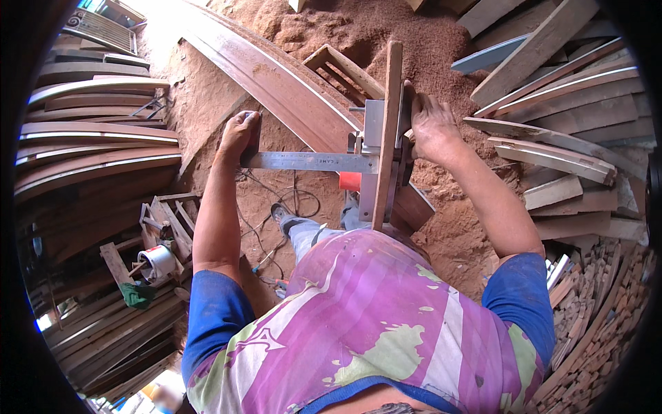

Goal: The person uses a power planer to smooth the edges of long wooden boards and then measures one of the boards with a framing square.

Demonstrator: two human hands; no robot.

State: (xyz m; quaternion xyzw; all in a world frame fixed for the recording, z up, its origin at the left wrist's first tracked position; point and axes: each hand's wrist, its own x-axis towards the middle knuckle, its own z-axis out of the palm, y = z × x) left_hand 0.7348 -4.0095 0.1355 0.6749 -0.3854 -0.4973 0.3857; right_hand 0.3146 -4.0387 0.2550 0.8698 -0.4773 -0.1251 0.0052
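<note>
My left hand (pixel 240 131) is closed around the dark stock of a try square (pixel 314 161). Its steel blade runs level to the right, and the far end meets an upright wooden strip (pixel 387 131). Beside and behind that strip is a grey metal tool (pixel 373 124) with dark parts, perhaps a power planer; the strip covers part of it. My right hand (pixel 433 127) is closed at the tool's dark right side, fingers curled over its edge. What exactly those fingers grip is partly hidden. An orange-red piece (pixel 349 181) shows just under the blade.
A long brown board (pixel 276 90) slants across the sandy floor ahead, beside a wooden frame (pixel 345 69). Curved boards (pixel 96 148) are stacked at left, above a white bucket (pixel 157 262). Loose planks (pixel 552 155) lie at right. Dark cables (pixel 296 200) trail near my feet.
</note>
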